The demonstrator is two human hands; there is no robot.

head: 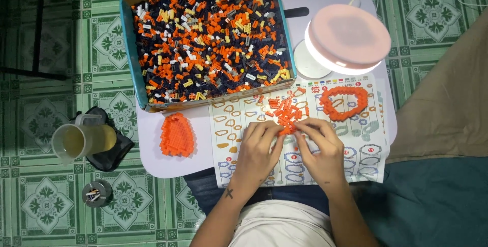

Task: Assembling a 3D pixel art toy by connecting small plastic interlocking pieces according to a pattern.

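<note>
1. Here, the left hand (pixel 260 143) and right hand (pixel 320 143) meet over a printed instruction sheet (pixel 229 120) on a small white surface (pixel 152 150), fingertips closed together on a small cluster of orange bricks (pixel 287 130); which hand carries the weight cannot be told.
2. Just beyond the grip, touching it, lies a loose pile of orange bricks (pixel 283 110).
3. Beyond and to the right of the grip sits an orange ring of joined bricks (pixel 344 102), under a round lit lamp (pixel 348 38).
4. Well to the left of the grip rests a flat orange built piece (pixel 177 134).
5. Farther beyond, a cardboard box (pixel 129 49) holds mixed orange, black, yellow and white bricks.
6. On the green tiled floor, far left of the grip, stands a jug of yellowish liquid (pixel 81 140).
</note>
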